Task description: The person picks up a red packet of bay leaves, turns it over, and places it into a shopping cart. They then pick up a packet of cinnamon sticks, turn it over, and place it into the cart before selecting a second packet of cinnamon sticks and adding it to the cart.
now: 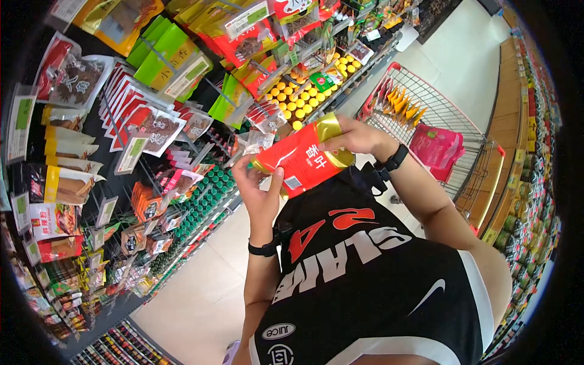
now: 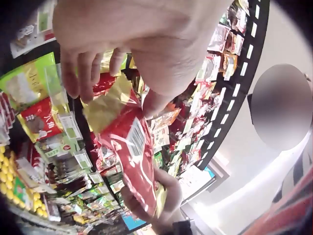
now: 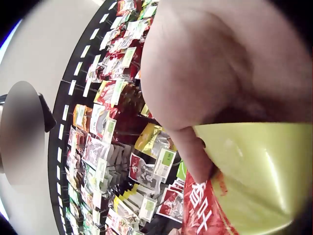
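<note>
A red and gold packet (image 1: 304,159) with white characters and a barcode is held between both hands in front of the chest. The left hand (image 1: 258,185) grips its lower left end, thumb on the printed face. At the upper right gold end, the right hand (image 1: 356,137) pinches the packet. In the left wrist view the packet (image 2: 129,147) shows its barcode, with the left hand (image 2: 132,54) above and the right hand (image 2: 156,196) at the far end. The right wrist view shows the right thumb pressing on the packet (image 3: 254,171).
Hanging packets (image 1: 149,125) on hooks fill the shelf at the left, with yellow-capped (image 1: 298,100) and green-capped containers (image 1: 207,194) beside them. A shopping cart (image 1: 450,109) at the right holds yellow packets and a pink bag (image 1: 437,151). Jar shelves (image 1: 529,201) line the far right.
</note>
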A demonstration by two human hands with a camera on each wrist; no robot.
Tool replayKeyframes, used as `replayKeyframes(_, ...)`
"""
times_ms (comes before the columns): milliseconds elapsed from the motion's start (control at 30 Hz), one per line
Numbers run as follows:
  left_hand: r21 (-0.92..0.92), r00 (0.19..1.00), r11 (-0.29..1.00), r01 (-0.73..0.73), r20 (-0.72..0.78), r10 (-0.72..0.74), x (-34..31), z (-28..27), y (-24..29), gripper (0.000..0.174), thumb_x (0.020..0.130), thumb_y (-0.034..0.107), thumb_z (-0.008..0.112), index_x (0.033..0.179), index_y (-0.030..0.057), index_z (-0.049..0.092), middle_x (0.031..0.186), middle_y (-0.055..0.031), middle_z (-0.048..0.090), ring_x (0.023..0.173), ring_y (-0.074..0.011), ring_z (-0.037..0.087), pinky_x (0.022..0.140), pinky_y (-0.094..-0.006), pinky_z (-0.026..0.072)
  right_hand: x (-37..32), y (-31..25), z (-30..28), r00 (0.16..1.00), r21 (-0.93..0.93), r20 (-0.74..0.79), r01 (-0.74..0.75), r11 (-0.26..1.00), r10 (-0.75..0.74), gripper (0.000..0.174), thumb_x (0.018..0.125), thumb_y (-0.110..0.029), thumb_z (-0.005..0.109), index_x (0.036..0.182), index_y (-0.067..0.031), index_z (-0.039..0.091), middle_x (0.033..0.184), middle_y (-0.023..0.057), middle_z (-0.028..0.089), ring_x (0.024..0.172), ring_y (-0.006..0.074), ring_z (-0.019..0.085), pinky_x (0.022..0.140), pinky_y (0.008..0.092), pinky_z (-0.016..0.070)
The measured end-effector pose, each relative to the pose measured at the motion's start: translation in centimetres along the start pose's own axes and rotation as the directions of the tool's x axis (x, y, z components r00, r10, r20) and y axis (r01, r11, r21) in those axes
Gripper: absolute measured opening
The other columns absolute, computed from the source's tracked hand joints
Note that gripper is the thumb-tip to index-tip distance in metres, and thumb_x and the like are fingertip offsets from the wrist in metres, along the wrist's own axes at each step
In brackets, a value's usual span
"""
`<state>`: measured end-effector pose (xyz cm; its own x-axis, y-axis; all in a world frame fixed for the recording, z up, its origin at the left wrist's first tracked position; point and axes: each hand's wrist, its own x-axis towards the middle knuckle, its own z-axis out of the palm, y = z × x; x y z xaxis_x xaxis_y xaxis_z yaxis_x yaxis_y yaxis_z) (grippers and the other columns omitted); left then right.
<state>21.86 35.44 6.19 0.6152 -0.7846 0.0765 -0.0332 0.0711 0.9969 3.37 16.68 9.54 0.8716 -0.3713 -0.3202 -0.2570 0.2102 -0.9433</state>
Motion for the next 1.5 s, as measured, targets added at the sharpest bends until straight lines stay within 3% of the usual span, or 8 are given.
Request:
replayKeyframes(167,-0.165,0.958,0.956,0.244,0.197,-0.21,-0.1,-0.2,-0.8,0.035,0.087,0.005,0.073,0.115,-0.001,0.054,0.106,-0.0087,0.066,0.097,-0.012,0.063,0.086,-0.0284,0.0503,0.1,0.5,-1.0,0.998,-0.096,0.045,0.048,0.994,-0.044,0.022,0.092,-0.012,0.066,0.111,-0.0024,0.062,0.09,-0.0019,0.064,0.082,0.0075,0.058,0.073,0.0263,0.0478)
replayKeyframes(400,-0.124,0.989,0.981,0.147,-0.01,-0.15,0.6,1.1,-0.7,0.035,0.089,0.009,0.073,0.116,-0.0021,0.054,0.108,-0.0089,0.067,0.094,-0.0129,0.063,0.087,-0.0288,0.05,-0.2,2.9,-2.3,0.984,0.079,-0.129,0.134,0.988,-0.123,0.03,0.094,-0.015,0.066,0.119,0.0002,0.057,0.09,0.0031,0.069,0.081,0.0054,0.059,0.07,0.022,0.0471)
replayKeyframes(633,-0.13,0.994,0.987,0.1,0.067,-0.091,0.6,1.7,-1.4,0.028,0.087,0.01,0.075,0.107,-0.0005,0.059,0.104,-0.008,0.067,0.092,-0.0117,0.063,0.084,-0.0283,0.05,0.1,3.3,-1.9,0.958,0.045,-0.216,0.205,0.978,-0.19,0.014,0.096,-0.011,0.063,0.104,-0.0005,0.058,0.085,-0.0014,0.067,0.076,0.0018,0.055,0.064,0.0218,0.0453)
replayKeyframes(867,-0.167,0.984,0.973,0.16,0.11,-0.143,0.2,2.0,-3.2,0.031,0.088,0.007,0.072,0.115,-0.0014,0.061,0.11,-0.0069,0.067,0.096,-0.012,0.063,0.086,-0.0289,0.0492,0.8,3.1,-1.5,0.912,0.072,-0.286,0.328,0.942,-0.295,0.011,0.096,-0.012,0.063,0.096,-0.0029,0.056,0.083,-0.0036,0.063,0.074,0.0013,0.051,0.062,0.0217,0.0421)
replayKeyframes(1033,-0.205,0.965,0.944,0.258,0.102,-0.241,0.0,1.7,-3.5,0.042,0.088,0.005,0.07,0.125,-0.0023,0.053,0.12,-0.0099,0.064,0.104,-0.0156,0.063,0.092,-0.0313,0.0488,0.8,2.7,-1.1,0.956,0.034,-0.136,0.267,0.963,-0.26,0.024,0.096,-0.019,0.067,0.081,-0.0058,0.055,0.064,-0.0106,0.042,0.059,-0.0008,0.036,0.051,0.0222,0.0287)
replayKeyframes(1233,-0.298,0.949,0.901,0.315,0.127,-0.289,0.2,1.5,-4.3,0.046,0.089,0.0,0.066,0.131,-0.0016,0.049,0.127,-0.0115,0.06,0.111,-0.0194,0.06,0.096,-0.0354,0.0488,0.0,1.8,-0.5,0.972,0.102,-0.038,0.235,0.967,-0.232,0.022,0.097,-0.022,0.065,0.095,-0.0005,0.062,0.074,-0.0057,0.055,0.068,0.0018,0.046,0.058,0.0242,0.0395)
replayKeyframes(1367,-0.315,0.934,0.88,0.357,0.095,-0.345,1.0,3.6,-4.2,0.045,0.084,-0.002,0.071,0.126,-0.0025,0.053,0.122,-0.0118,0.063,0.109,-0.0188,0.062,0.096,-0.0354,0.0494,-0.3,3.6,-2.8,0.968,-0.286,-0.078,0.208,0.935,-0.239,0.025,0.097,-0.022,0.063,0.1,0.0023,0.062,0.076,-0.0004,0.061,0.07,0.0049,0.05,0.062,0.027,0.0436)
replayKeyframes(1500,-0.265,0.918,0.883,0.387,0.203,-0.341,2.3,5.8,-4.8,0.046,0.085,0.0,0.072,0.127,-0.0035,0.053,0.123,-0.0126,0.063,0.107,-0.0187,0.063,0.095,-0.0352,0.0498,-1.6,5.7,-4.7,0.956,-0.319,-0.151,0.193,0.928,-0.251,0.03,0.094,-0.026,0.065,0.095,0.0033,0.059,0.07,0.0097,0.057,0.064,0.0141,0.051,0.06,0.0335,0.0439)
